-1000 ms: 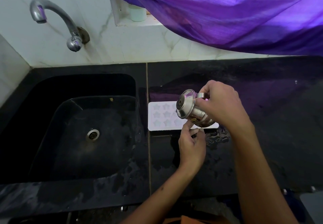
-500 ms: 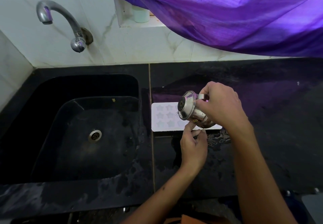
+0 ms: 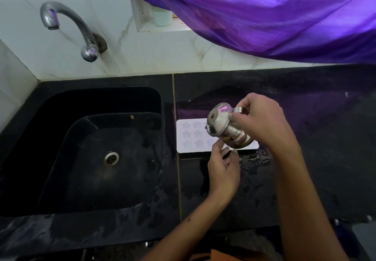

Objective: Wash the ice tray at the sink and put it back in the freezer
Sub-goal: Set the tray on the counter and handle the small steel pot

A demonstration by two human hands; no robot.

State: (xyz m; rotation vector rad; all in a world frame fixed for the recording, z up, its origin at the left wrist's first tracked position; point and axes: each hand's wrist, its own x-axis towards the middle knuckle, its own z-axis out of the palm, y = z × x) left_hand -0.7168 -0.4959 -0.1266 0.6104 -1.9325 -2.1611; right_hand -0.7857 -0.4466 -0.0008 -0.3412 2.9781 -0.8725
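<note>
A white ice tray [image 3: 191,136] with star-shaped cells lies flat on the black counter just right of the sink. My right hand [image 3: 262,122] holds a small steel pot [image 3: 225,128] by its handle, tipped on its side above the tray's right half. Just below the pot, my left hand [image 3: 222,167] has its fingers loosely curled, fingertips at the tray's near edge and close to the pot's underside. I cannot tell whether they touch it. The tray's right part is hidden behind the pot.
The black sink [image 3: 97,155] with a steel drain [image 3: 110,158] lies to the left. A curved metal tap [image 3: 67,24] sticks out of the white tiled wall. A purple curtain [image 3: 264,12] hangs over the counter's back right. Water drops [image 3: 256,159] lie near the tray.
Both hands and the pot keep nearly the same pose. The view has shifted slightly, so everything sits a little further right in the picture.
</note>
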